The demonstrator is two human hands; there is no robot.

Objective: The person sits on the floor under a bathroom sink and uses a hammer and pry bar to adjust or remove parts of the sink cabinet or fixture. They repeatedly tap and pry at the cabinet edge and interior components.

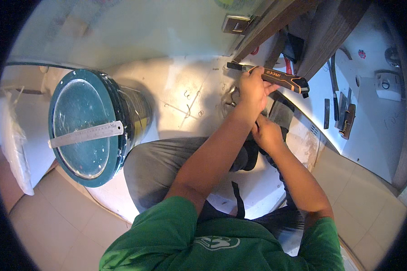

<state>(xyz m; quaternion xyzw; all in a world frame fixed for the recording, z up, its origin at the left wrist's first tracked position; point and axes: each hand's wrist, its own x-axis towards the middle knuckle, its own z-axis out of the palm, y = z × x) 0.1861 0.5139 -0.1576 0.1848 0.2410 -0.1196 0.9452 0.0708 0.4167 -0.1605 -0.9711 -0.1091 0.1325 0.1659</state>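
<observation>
My left hand [253, 91] is closed around a black and orange utility knife [285, 80]. Its thick body points to the right, and a narrow dark end sticks out past my fingers on the left. Just below and to the right, my right hand [267, 135] is curled shut near my left wrist. A small dark piece shows at its fingertips, too hidden to name. Both hands are above my bent legs, and curled dark scraps [187, 109] lie on the pale floor beyond.
A large bucket with a teal lid [83, 158] stands at the left, a steel ruler [86, 134] across it. On the right, a white panel [371, 135] bears several dark tools, among them a wood-handled one [348, 122]. Dark wooden beams [332, 40] slant above it.
</observation>
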